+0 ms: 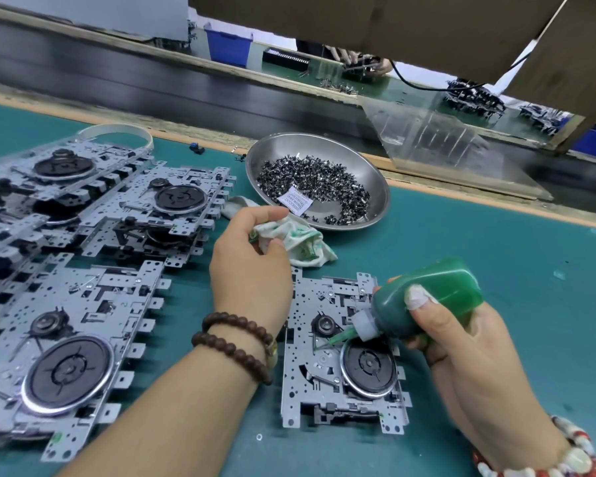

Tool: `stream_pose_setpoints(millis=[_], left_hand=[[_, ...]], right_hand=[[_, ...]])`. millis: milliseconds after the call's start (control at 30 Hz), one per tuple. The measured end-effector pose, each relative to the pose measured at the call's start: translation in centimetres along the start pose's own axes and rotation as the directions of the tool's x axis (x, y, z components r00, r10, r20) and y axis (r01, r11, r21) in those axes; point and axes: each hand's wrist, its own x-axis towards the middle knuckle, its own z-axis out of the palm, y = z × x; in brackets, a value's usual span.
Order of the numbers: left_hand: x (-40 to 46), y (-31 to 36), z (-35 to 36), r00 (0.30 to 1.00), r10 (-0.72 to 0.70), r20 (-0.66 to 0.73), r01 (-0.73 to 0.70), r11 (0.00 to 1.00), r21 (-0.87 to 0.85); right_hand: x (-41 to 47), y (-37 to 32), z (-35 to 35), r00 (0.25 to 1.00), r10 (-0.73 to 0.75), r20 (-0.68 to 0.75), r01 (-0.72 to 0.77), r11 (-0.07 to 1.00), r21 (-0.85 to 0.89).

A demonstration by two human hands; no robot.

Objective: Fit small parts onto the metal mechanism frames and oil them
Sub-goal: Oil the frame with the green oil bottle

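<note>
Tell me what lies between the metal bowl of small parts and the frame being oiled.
In the head view, a crumpled white cloth with green stains lies between the bowl and the frame, gripped by the left hand.

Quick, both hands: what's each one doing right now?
Left hand: fingers pinching the cloth.
Right hand: gripping the green oil bottle, nozzle down at the metal frame.

A grey metal frame (341, 352) lies flat on the mat; a tilted green oil bottle (427, 301) points its nozzle at it.
</note>
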Motion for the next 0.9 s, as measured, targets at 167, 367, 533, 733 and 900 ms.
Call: stream_pose_setpoints(millis=[167,367,533,733,900], left_hand=[[-0.1,-0.1,-0.2,1.000,0.011,0.027,-0.010,0.999,-0.030],[-1.3,0.6,-1.1,0.988,-0.018,0.151,0.027,0.998,-0.056],[-4.3,0.6,-4.1,0.966,-0.024,0.257,-0.050,0.959,0.279],[-6.4,2.2,-4.9,0.834,-0.194,0.517,-0.198,0.769,0.607],[-5.9,2.0,-5.6,0.775,-0.363,0.517,0.147,0.900,0.411]], right_hand=[[0.0,0.1,-0.1,1.000,0.001,0.011,0.000,1.000,-0.008],[0.0,0.1,-0.1,1.000,-0.012,0.003,0.012,1.000,0.002],[0.0,0.1,-0.1,0.999,0.046,0.010,-0.047,0.998,0.046],[0.2,-0.9,-1.2,0.977,0.204,-0.065,-0.171,0.926,0.338],[-0.4,-2.1,-2.9,0.923,0.376,0.081,-0.362,0.776,0.516]])
